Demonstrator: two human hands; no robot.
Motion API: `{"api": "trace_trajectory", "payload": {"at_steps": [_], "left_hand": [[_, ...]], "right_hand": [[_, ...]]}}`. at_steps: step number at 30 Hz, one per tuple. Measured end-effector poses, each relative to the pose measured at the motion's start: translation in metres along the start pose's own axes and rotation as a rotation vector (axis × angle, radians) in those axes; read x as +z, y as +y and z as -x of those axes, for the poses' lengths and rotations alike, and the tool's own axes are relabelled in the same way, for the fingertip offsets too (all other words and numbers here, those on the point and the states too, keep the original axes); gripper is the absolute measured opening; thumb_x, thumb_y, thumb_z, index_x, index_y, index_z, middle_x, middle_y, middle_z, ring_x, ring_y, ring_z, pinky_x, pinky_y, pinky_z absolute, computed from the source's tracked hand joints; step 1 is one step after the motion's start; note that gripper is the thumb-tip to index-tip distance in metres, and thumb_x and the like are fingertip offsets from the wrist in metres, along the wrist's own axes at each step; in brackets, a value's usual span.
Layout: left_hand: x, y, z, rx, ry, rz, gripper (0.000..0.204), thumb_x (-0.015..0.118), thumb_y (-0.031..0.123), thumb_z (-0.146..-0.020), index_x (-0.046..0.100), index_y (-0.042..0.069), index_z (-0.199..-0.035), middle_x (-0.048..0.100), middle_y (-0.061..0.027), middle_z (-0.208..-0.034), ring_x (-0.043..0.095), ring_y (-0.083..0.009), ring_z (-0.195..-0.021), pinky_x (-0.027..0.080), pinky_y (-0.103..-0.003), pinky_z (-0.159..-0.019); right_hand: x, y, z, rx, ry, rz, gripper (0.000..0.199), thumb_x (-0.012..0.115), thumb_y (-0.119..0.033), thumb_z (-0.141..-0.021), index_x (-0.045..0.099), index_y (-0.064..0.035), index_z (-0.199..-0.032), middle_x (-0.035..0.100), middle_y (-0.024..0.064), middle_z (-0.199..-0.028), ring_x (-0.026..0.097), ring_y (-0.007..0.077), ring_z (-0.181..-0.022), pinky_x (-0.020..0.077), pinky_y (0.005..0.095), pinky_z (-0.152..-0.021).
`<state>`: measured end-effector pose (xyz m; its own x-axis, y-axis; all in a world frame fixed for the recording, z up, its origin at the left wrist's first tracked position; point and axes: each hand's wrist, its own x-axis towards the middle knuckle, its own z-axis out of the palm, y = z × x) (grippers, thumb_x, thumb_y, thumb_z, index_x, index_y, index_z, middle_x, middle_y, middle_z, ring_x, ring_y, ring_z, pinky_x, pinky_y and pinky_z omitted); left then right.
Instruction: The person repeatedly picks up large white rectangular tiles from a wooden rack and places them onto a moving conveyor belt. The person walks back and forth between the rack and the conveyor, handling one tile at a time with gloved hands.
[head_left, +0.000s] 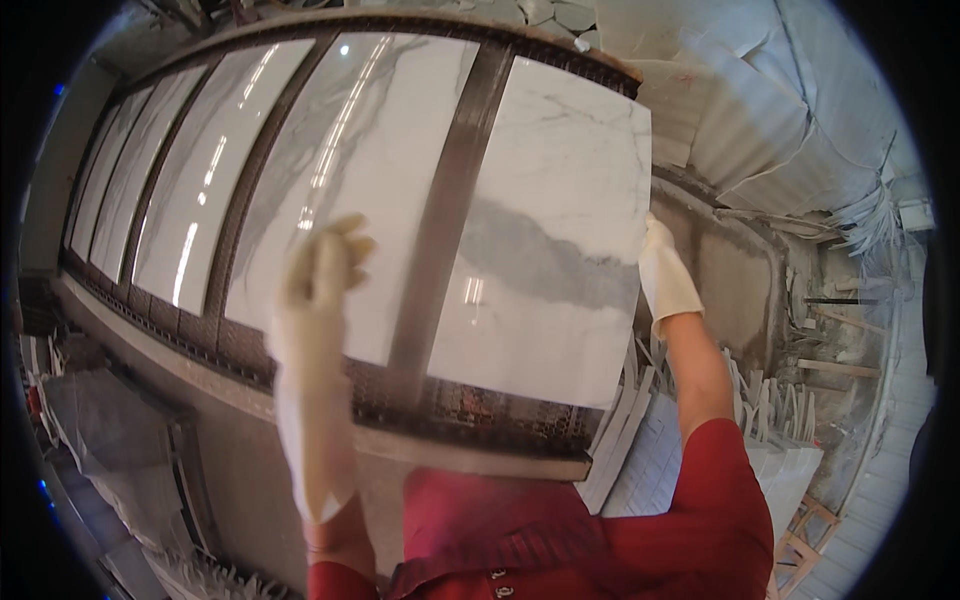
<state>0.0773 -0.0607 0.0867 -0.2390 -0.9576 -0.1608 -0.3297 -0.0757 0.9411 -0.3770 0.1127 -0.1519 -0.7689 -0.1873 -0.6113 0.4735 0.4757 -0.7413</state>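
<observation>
Marble tile (545, 240), right hand (665, 275) at edge (gloved)

We count five marble tiles on the bed (300, 395): one tile (545, 250) at its right end, four more to that tile's left. Two gloved hands: left hand (318, 270), right hand (665, 275). Stacked tiles (640, 440) below-right of the bed: number indeterminate.

A white tile (545, 235) veined with a grey band is seen; pale cream gloves are worn on the left hand (318, 275) and right hand (665, 275), with red sleeves (715, 500).
</observation>
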Motion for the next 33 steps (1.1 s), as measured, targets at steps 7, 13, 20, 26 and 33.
{"api": "trace_trajectory", "payload": {"at_steps": [7,13,20,26,33], "left_hand": [[-0.065,-0.041,0.046,-0.140,0.006,-0.136,0.029,0.050,0.017,-0.102,0.068,0.003,-0.119,0.072,-0.0105,-0.103,0.067,-0.0144,-0.097,0.053,-0.029,-0.086],[-0.094,-0.100,0.114,-0.272,-0.055,0.076,0.030,0.048,0.014,-0.101,0.067,0.001,-0.120,0.072,-0.0126,-0.104,0.068,-0.0173,-0.097,0.053,-0.030,-0.088],[-0.142,-0.118,0.184,-0.128,-0.128,-0.019,0.033,0.047,0.015,-0.102,0.063,0.001,-0.127,0.072,-0.0109,-0.111,0.066,-0.0164,-0.105,0.050,-0.030,-0.094],[-0.244,-0.154,0.259,-0.133,-0.096,-0.234,0.034,0.049,0.027,-0.099,0.065,0.013,-0.125,0.066,-0.0152,-0.121,0.063,-0.0321,-0.111,0.049,-0.039,-0.097],[-0.322,-0.209,0.353,-0.407,0.012,-0.388,0.038,0.043,0.034,-0.099,0.067,0.005,-0.102,0.067,-0.0206,-0.102,0.063,-0.0406,-0.097,0.051,-0.046,-0.085]], "right_hand": [[-0.030,-0.066,0.046,-0.284,0.097,0.504,0.044,0.049,-0.043,-0.101,0.071,-0.0059,-0.109,0.072,0.0098,-0.090,0.066,0.0175,-0.068,0.0557,0.0319,-0.062],[-0.036,-0.164,0.162,-0.616,-0.077,0.366,0.046,0.044,-0.046,-0.103,0.071,-0.0091,-0.111,0.074,0.0095,-0.089,0.067,0.0151,-0.068,0.0552,0.0269,-0.065],[0.081,-0.012,0.310,-0.753,-0.709,0.334,0.051,0.045,-0.045,-0.104,0.069,-0.0009,-0.112,0.074,0.0134,-0.093,0.072,0.0207,-0.083,0.0578,0.0312,-0.075],[0.179,0.145,0.496,-0.318,-1.251,0.494,0.044,0.043,-0.033,-0.106,0.063,0.0024,-0.122,0.071,0.0157,-0.106,0.068,0.0212,-0.097,0.0538,0.0330,-0.089],[0.268,0.201,0.581,-0.614,-1.517,0.979,0.036,0.049,-0.030,-0.105,0.067,-0.0036,-0.120,0.072,0.0109,-0.101,0.068,0.0175,-0.092,0.0537,0.0294,-0.085]]}}
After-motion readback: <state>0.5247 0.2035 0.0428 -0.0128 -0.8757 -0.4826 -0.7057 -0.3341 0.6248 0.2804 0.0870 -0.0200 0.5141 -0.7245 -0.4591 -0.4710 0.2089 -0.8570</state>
